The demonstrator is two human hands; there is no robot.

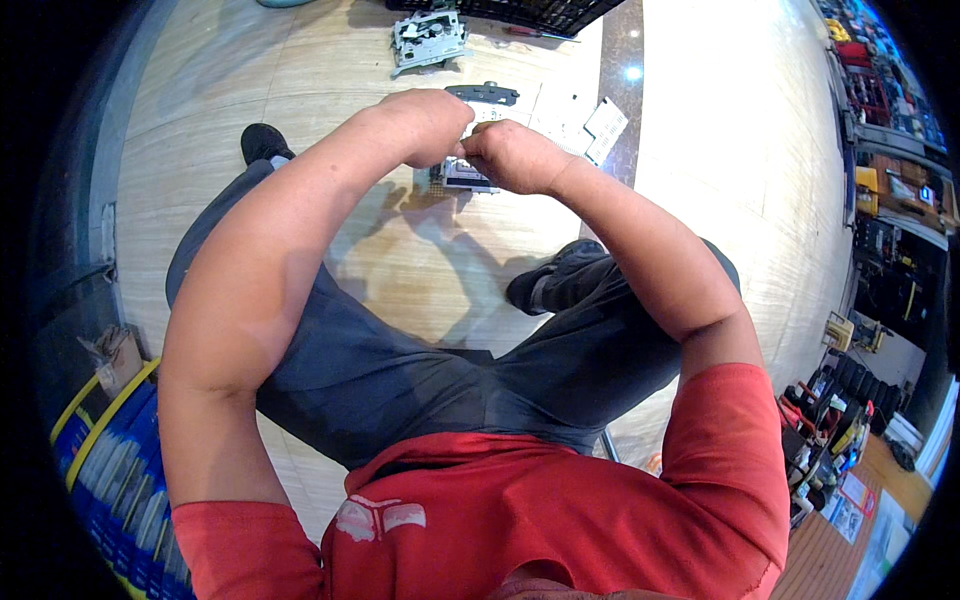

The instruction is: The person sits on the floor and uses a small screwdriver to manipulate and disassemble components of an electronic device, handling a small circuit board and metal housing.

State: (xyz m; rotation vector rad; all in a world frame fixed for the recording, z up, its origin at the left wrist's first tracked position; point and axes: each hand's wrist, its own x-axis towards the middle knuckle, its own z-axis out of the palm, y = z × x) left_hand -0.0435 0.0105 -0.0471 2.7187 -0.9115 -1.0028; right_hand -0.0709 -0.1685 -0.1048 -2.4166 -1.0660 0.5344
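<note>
Pale tiled floor (420, 255) is shown in the head view, with a metal mechanism (428, 45) and a dark strip-shaped part (483, 94) laid beyond the hands. A silver-white device (468, 181) is partly hidden beneath them, on the floor. Left hand (432, 125) and right hand (512, 155) are curled, nearly touching (what is pinched cannot be told). Stiff, lightish handling is suggested; the device's rigid sides are best gripped, fragile innards avoided.
</note>
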